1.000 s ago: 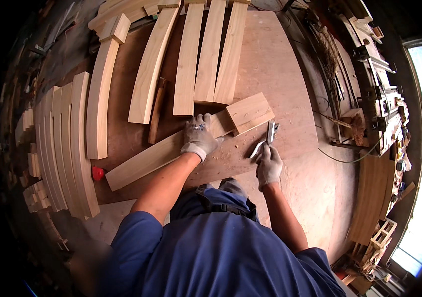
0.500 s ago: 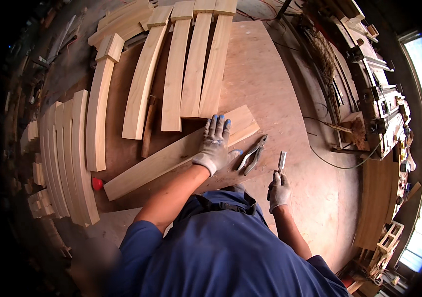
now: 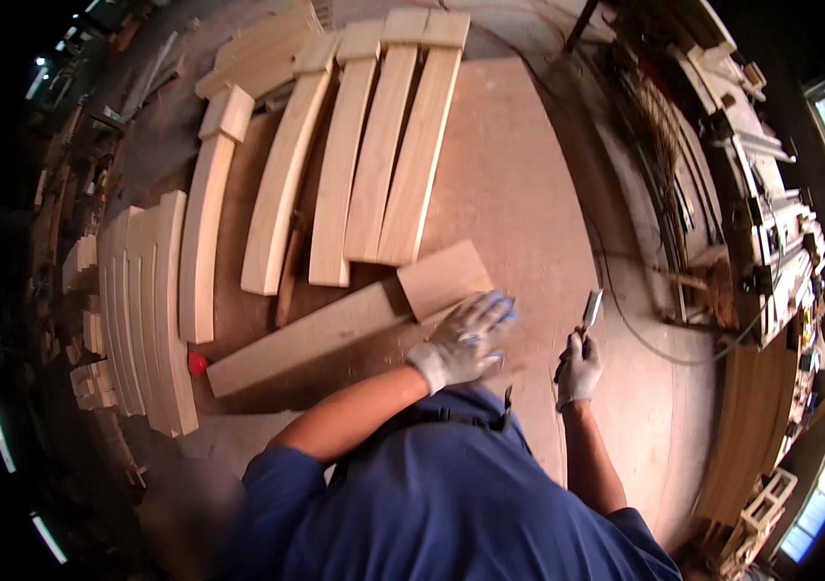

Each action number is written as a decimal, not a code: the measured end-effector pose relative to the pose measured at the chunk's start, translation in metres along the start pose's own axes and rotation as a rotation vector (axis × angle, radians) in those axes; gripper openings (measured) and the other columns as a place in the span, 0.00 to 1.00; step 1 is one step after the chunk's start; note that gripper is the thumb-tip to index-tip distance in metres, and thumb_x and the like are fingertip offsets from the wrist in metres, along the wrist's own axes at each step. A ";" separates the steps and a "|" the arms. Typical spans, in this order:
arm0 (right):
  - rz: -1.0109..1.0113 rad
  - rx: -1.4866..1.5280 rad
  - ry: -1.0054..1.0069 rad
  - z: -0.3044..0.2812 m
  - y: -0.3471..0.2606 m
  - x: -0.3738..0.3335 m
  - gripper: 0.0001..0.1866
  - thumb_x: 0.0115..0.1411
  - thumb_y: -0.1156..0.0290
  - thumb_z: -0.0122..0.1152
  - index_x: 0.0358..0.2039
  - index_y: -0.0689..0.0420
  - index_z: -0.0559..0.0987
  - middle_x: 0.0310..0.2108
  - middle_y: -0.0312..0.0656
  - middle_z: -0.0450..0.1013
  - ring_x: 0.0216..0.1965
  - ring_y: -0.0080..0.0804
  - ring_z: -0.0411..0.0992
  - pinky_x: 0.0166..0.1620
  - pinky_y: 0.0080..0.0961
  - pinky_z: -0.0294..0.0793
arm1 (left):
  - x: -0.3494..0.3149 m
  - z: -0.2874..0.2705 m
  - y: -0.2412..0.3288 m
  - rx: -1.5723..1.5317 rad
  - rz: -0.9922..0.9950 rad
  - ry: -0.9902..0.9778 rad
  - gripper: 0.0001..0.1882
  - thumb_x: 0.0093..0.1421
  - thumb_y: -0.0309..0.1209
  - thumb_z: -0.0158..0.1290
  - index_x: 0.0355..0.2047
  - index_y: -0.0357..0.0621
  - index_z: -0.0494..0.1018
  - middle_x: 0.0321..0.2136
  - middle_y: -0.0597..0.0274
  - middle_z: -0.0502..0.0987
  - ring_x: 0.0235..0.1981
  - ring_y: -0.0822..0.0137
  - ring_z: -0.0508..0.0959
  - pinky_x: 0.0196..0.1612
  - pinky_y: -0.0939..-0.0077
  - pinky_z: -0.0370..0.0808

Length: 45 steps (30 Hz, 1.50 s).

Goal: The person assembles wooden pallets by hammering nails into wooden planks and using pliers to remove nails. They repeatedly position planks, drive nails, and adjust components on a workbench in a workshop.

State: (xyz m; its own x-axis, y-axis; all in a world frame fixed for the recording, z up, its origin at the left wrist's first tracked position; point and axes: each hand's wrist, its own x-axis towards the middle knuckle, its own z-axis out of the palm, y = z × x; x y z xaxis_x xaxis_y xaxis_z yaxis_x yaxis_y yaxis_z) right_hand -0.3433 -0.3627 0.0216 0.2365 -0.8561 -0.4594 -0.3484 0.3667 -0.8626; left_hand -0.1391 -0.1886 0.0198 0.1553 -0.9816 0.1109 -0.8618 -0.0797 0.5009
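My left hand (image 3: 466,341), in a pale glove with blue fingertips, is open, its fingers stretched toward the right. It lies beside the wider block-like end (image 3: 444,279) of a wooden leg-like piece (image 3: 311,334) that rests at a slant in front of me. Motion slightly smears the fingertips, so I cannot tell whether they touch the wood. My right hand (image 3: 579,368), also gloved, is closed round a chisel (image 3: 593,308), blade pointing up and away; the handle is mostly hidden in the fist. The pliers are out of sight, perhaps behind my left hand.
Several similar wooden pieces (image 3: 420,160) lie side by side beyond, on the reddish board (image 3: 519,145). A hammer-like wooden handle (image 3: 290,276) sits between two of them. More slats (image 3: 168,320) and a red round object (image 3: 198,364) are at left. A cable (image 3: 664,358) curves at right.
My left hand has moved off the top of the slanted piece, down and right. The piece's wide block end now shows. The pliers have dropped from sight. The chisel stays in my right hand.
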 end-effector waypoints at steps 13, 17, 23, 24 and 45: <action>-0.541 -0.232 -0.459 0.157 -0.067 0.068 0.15 0.74 0.69 0.63 0.57 0.61 0.80 0.28 0.31 0.72 0.25 0.16 0.67 0.27 0.21 0.70 | -0.144 -0.015 -0.029 0.183 -0.637 0.141 0.47 0.59 0.45 0.70 0.74 0.38 0.66 0.74 0.40 0.63 0.77 0.38 0.58 0.79 0.42 0.55; -0.562 -0.257 -0.739 0.196 -0.081 0.007 0.22 0.69 0.72 0.71 0.61 0.63 0.78 0.35 0.40 0.80 0.37 0.23 0.76 0.44 0.24 0.79 | -0.132 -0.039 -0.002 -0.536 -0.936 0.513 0.34 0.70 0.47 0.63 0.68 0.37 0.73 0.61 0.49 0.80 0.61 0.57 0.80 0.65 0.62 0.76; -0.613 -0.412 -1.334 0.225 -0.057 -0.105 0.39 0.69 0.78 0.67 0.77 0.58 0.62 0.47 0.50 0.84 0.48 0.38 0.84 0.49 0.38 0.84 | -0.126 -0.073 0.012 -1.377 -1.070 1.041 0.20 0.78 0.42 0.56 0.56 0.38 0.81 0.44 0.68 0.83 0.45 0.77 0.79 0.51 0.77 0.79; -0.814 -0.508 -1.293 0.226 -0.056 -0.118 0.43 0.67 0.75 0.69 0.78 0.58 0.59 0.50 0.57 0.83 0.47 0.49 0.86 0.50 0.42 0.84 | -0.137 -0.061 0.007 -1.362 -1.037 1.114 0.19 0.78 0.41 0.56 0.54 0.38 0.81 0.44 0.68 0.83 0.46 0.78 0.79 0.50 0.77 0.78; -0.910 -1.647 -0.693 0.301 0.005 -0.210 0.56 0.59 0.46 0.75 0.80 0.57 0.58 0.82 0.59 0.47 0.81 0.63 0.45 0.78 0.60 0.50 | -0.382 -0.135 -0.153 -0.920 -1.117 1.038 0.23 0.74 0.52 0.59 0.29 0.47 0.76 0.19 0.74 0.70 0.20 0.76 0.68 0.24 0.70 0.65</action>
State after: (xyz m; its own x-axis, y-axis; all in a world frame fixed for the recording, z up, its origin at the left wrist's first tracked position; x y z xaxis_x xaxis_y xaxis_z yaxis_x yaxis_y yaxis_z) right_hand -0.1222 -0.0716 0.0497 0.8948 -0.1560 -0.4184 -0.1929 -0.9801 -0.0471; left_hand -0.0015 0.2216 0.0172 0.9461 -0.0034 -0.3238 0.3219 -0.0965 0.9418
